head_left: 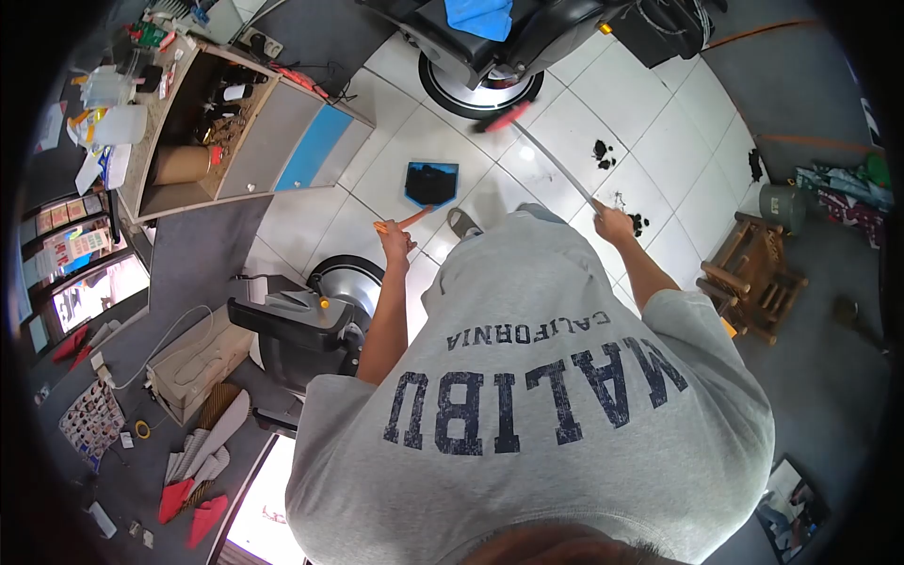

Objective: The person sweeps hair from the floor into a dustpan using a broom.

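My left hand (398, 243) is closed around the orange handle of a dustpan (458, 177). The pan is blue-rimmed, lies on the white tile floor and holds a heap of dark hair (430, 185). In my right hand (614, 224) is the grey stick of a broom (560, 165), which slants away toward the wheel-like chair base. Its red head is blurred beside that base. Dark clumps of what looks like hair (604, 153) lie on the tiles to the right of the stick, with another clump (638, 224) close to my right hand.
A black chair (471, 47) on a round metal base (480, 94) stands ahead, with a blue cloth (478, 17) on it. Another chair (301, 315) is close to my left arm. Left stands a cabinet (254, 141); right, a wooden stool (758, 273) and a bin (782, 207).
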A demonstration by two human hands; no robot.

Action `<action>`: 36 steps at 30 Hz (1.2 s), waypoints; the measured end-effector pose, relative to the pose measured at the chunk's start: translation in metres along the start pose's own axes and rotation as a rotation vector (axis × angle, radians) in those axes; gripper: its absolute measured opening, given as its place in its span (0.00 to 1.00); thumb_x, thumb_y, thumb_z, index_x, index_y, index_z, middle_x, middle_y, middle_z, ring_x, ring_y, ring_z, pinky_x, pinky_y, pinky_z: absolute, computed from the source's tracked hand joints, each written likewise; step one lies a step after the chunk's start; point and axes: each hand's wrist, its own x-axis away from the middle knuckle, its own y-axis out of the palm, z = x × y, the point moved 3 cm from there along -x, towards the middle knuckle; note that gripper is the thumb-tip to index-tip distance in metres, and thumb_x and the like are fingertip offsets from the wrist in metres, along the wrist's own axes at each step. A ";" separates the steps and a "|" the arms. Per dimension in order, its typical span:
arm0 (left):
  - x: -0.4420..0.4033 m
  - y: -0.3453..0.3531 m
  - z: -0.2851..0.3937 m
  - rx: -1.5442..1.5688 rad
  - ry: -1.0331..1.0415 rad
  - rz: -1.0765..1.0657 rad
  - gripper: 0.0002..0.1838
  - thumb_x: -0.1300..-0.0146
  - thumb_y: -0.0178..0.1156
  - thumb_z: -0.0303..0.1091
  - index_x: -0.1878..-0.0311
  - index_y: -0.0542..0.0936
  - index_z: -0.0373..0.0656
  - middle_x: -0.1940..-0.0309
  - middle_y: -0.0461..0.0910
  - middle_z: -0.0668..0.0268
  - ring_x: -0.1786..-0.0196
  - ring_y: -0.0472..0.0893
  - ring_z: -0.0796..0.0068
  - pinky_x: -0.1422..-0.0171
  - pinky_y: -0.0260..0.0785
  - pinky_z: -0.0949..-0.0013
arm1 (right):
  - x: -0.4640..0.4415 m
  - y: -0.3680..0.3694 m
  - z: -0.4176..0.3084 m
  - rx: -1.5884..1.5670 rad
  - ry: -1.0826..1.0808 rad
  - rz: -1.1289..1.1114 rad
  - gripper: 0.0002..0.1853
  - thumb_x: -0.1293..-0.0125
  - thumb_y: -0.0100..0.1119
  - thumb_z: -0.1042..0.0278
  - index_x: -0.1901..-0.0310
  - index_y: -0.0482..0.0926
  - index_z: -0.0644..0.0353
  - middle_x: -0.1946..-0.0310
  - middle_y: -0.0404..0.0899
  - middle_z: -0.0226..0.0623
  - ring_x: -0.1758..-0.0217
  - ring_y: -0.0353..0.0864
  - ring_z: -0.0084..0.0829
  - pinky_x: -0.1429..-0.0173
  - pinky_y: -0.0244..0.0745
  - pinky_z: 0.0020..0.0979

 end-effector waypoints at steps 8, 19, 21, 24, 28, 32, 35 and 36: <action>0.029 0.051 0.019 -0.093 0.030 0.013 0.14 0.30 0.46 0.49 0.53 0.65 0.49 0.82 0.65 0.69 0.83 0.64 0.79 0.73 0.68 0.69 | -0.128 -0.051 -0.104 0.035 -0.152 0.007 0.28 0.37 0.45 0.66 0.33 0.70 0.38 0.56 0.84 0.44 0.51 0.84 0.44 0.46 0.77 0.44; 0.055 0.171 -0.024 -0.014 0.010 0.148 0.16 0.29 0.43 0.47 0.46 0.64 0.48 0.78 0.68 0.68 0.80 0.68 0.78 0.72 0.72 0.68 | -0.135 -0.052 0.139 -0.022 -0.071 -0.147 0.28 0.40 0.49 0.64 0.36 0.74 0.38 0.51 0.83 0.43 0.47 0.83 0.44 0.45 0.78 0.46; 0.061 0.192 -0.032 0.029 0.029 0.174 0.14 0.30 0.45 0.50 0.55 0.65 0.49 0.79 0.68 0.69 0.80 0.68 0.76 0.69 0.74 0.64 | -0.117 -0.053 0.189 -0.089 -0.035 -0.121 0.26 0.37 0.48 0.63 0.36 0.74 0.36 0.53 0.83 0.45 0.49 0.83 0.46 0.45 0.78 0.46; 0.065 0.219 -0.043 0.073 0.025 0.215 0.15 0.31 0.46 0.51 0.60 0.65 0.50 0.79 0.68 0.69 0.80 0.68 0.76 0.67 0.75 0.62 | -0.106 -0.061 0.249 -0.132 0.054 -0.071 0.24 0.33 0.47 0.60 0.35 0.73 0.32 0.55 0.84 0.46 0.52 0.84 0.47 0.46 0.78 0.47; 0.074 0.242 -0.049 0.109 -0.028 0.217 0.20 0.30 0.42 0.45 0.40 0.63 0.48 0.76 0.68 0.68 0.78 0.67 0.78 0.69 0.71 0.66 | -0.152 -0.079 0.271 -0.190 0.074 0.055 0.25 0.33 0.47 0.59 0.33 0.70 0.33 0.57 0.84 0.49 0.54 0.84 0.52 0.49 0.78 0.52; 0.080 0.257 -0.048 0.140 -0.068 0.203 0.19 0.31 0.44 0.45 0.40 0.64 0.50 0.74 0.68 0.69 0.75 0.68 0.78 0.66 0.72 0.65 | -0.274 -0.087 0.249 -0.319 -0.054 0.231 0.24 0.40 0.49 0.65 0.40 0.75 0.50 0.61 0.81 0.60 0.57 0.82 0.60 0.51 0.78 0.53; 0.084 0.266 -0.040 0.103 -0.043 0.200 0.18 0.32 0.46 0.47 0.45 0.65 0.50 0.75 0.69 0.69 0.75 0.69 0.77 0.61 0.73 0.62 | -0.310 -0.111 0.203 -0.319 0.041 0.136 0.20 0.38 0.47 0.64 0.46 0.77 0.60 0.59 0.82 0.56 0.55 0.83 0.55 0.50 0.79 0.51; 0.086 0.267 -0.038 0.085 -0.031 0.199 0.17 0.33 0.47 0.48 0.47 0.65 0.49 0.75 0.69 0.69 0.76 0.69 0.77 0.59 0.74 0.60 | -0.301 -0.137 0.180 -0.303 0.080 0.047 0.19 0.37 0.47 0.64 0.47 0.78 0.60 0.58 0.83 0.55 0.54 0.84 0.54 0.51 0.79 0.50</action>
